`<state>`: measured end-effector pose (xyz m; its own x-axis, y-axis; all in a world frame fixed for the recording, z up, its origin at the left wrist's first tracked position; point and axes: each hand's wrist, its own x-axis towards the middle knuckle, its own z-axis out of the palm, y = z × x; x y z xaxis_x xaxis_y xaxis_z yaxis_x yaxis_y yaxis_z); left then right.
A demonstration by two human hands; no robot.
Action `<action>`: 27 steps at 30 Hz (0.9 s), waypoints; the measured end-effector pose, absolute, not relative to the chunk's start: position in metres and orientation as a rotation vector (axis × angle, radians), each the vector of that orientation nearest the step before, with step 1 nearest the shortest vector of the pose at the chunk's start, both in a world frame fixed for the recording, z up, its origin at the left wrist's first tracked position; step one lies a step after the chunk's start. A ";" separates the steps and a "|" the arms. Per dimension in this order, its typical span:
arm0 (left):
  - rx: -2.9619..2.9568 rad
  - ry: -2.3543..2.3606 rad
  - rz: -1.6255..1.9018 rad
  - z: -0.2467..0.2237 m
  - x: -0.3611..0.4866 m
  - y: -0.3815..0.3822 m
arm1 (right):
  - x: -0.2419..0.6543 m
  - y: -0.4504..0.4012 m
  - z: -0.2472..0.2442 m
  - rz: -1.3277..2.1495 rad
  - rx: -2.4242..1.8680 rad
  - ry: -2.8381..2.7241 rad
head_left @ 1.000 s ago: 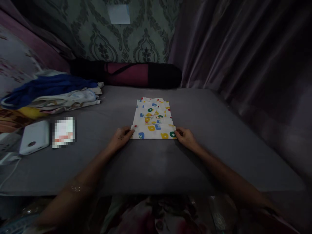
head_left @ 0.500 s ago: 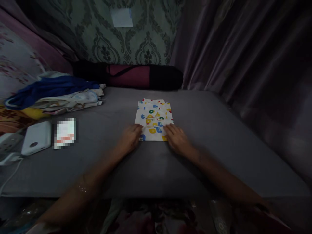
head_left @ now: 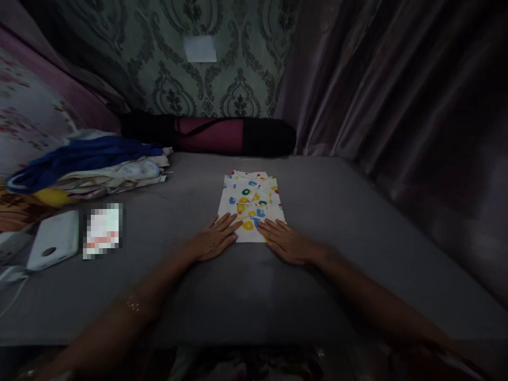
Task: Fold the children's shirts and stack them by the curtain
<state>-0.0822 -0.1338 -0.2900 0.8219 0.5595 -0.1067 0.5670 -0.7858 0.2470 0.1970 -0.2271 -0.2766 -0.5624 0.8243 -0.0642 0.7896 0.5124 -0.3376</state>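
A folded white shirt [head_left: 250,193] with blue, yellow, green and red prints lies on the grey sheet in the middle of the head view. My left hand [head_left: 216,236] rests flat over its near left corner, fingers stretched and slightly spread. Across from it, my right hand [head_left: 284,241] lies flat on the near right corner, its fingers also extended. Neither hand grips the cloth. The palms and fingers cover parts of the shirt's near edge.
A pile of clothes [head_left: 95,161] with a blue piece on top lies at the left. Nearer stand a white boxy device [head_left: 55,241] and a blurred-out packet [head_left: 103,230]. A black and maroon roll-shaped bag [head_left: 210,136] lines the wall; curtains [head_left: 357,79] hang at right.
Both hands have gone from holding the shirt's near side edges to lying flat on its near corners with fingers spread. The view has tilted slightly upward.
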 end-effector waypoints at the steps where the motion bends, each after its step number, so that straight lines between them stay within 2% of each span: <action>1: 2.731 0.859 -0.057 -0.289 -0.085 -0.133 | 0.201 -0.228 -0.277 0.524 -1.426 -2.634; 10: 2.740 0.877 -0.071 -0.282 -0.084 -0.132 | 0.204 -0.230 -0.269 0.595 -1.495 -2.558; 17: 2.845 1.163 0.215 -0.278 -0.034 -0.144 | 0.174 -0.202 -0.273 0.183 -1.634 -2.411; 22: 2.786 1.270 0.097 -0.297 -0.021 -0.138 | 0.166 -0.184 -0.291 0.176 -1.778 -2.410; 27: 2.795 1.277 0.132 -0.311 -0.023 -0.136 | 0.166 -0.184 -0.297 0.171 -1.801 -2.407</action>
<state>-0.0229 -0.1364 -0.3107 0.6519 0.7566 0.0505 0.7510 -0.6534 0.0954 0.1661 -0.1837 -0.2968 -0.2787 0.9597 0.0365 0.9450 0.2808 -0.1679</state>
